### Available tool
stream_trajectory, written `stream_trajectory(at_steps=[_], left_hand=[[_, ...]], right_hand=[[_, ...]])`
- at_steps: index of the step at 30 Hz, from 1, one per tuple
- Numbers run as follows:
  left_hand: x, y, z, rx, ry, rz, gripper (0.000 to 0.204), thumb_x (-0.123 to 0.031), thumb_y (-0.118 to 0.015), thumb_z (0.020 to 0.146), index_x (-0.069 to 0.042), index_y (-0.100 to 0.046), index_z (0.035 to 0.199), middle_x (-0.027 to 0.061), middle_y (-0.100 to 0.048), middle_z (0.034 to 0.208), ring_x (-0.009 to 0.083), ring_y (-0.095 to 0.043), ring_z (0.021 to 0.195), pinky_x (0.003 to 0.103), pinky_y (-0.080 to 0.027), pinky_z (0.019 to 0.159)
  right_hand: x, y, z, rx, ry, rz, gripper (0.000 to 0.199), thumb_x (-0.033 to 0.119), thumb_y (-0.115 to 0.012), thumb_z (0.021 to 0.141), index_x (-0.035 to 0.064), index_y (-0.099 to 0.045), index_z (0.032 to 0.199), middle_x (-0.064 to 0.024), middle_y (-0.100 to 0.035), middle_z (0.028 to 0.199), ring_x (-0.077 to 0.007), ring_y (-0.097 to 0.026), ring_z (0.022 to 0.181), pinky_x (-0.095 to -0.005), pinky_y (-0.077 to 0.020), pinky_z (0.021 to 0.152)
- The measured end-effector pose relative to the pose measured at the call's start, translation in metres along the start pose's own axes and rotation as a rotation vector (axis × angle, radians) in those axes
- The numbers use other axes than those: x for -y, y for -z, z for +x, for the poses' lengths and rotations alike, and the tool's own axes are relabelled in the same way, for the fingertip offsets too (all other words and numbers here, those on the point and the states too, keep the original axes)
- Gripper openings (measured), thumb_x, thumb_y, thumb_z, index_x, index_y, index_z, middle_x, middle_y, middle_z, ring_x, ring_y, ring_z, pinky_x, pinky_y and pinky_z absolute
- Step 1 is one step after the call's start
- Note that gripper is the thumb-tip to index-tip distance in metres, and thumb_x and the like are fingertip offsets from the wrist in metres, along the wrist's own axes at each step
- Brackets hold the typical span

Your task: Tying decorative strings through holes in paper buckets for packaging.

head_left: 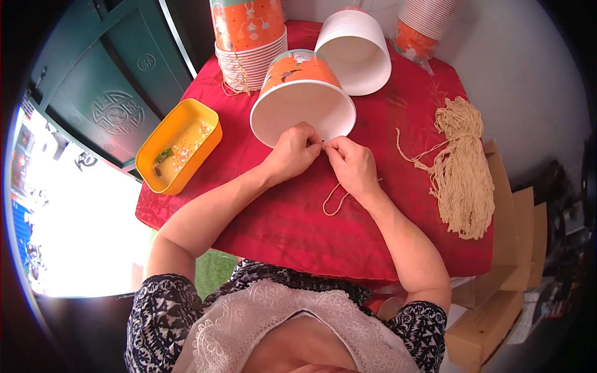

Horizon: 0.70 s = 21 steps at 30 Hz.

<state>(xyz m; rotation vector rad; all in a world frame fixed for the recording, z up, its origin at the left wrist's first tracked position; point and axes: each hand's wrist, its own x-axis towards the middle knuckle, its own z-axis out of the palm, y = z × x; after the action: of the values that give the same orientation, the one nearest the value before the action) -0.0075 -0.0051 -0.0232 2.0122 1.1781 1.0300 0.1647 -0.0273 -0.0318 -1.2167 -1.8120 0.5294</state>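
A red cloth covers my table (298, 230) across the middle of the frame. An orange-and-white paper bucket (303, 93) lies tipped at centre top, mouth toward me. A beige string bundle (463, 168) sits right; a yellow tray (179, 144) left. At the bucket's rim, my left hand (291, 152) and right hand (351, 163) each pinch a thin string (336, 200) in a tight grip.

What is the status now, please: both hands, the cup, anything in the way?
Left hand and right hand pinch a thin beige string at the rim of the orange-and-white paper cup lying on its side. Nothing in the way.
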Motion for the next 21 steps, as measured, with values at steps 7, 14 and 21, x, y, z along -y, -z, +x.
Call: stream_trajectory(at_steps=[7,14,21], left_hand=[[-0.005,0.002,0.001,-0.018,0.142,-0.066,0.005,0.0,-0.063,0.077,0.005,-0.063,0.077,0.0183,-0.066,0.079,0.028,-0.065,0.075,0.037,-0.051,0.069],[-0.003,0.0,0.002,-0.039,0.19,-0.084,0.006,-0.001,-0.062,0.077,0.005,-0.061,0.074,0.0179,-0.065,0.074,0.0268,-0.064,0.07,0.038,-0.05,0.064],[0.002,-0.002,0.0,-0.074,0.186,-0.059,0.006,-0.001,-0.061,0.082,0.003,-0.062,0.077,0.0049,-0.059,0.065,0.0118,-0.055,0.057,0.029,-0.044,0.048]], right_hand=[[0.008,0.005,-0.005,-0.005,0.057,-0.072,0.009,0.009,-0.066,0.087,0.0014,-0.066,0.091,-0.0141,-0.064,0.067,-0.0266,-0.06,0.053,-0.0364,-0.0461,0.052],[0.006,0.007,-0.007,0.05,0.056,-0.22,0.012,0.005,-0.058,0.085,0.0048,-0.065,0.095,-0.0162,-0.068,0.079,-0.036,-0.067,0.071,-0.0453,-0.0517,0.061],[0.011,0.01,-0.009,0.12,0.085,-0.294,0.013,0.003,-0.056,0.084,0.0049,-0.065,0.094,-0.0165,-0.068,0.076,-0.0354,-0.067,0.069,-0.0455,-0.0517,0.06]])
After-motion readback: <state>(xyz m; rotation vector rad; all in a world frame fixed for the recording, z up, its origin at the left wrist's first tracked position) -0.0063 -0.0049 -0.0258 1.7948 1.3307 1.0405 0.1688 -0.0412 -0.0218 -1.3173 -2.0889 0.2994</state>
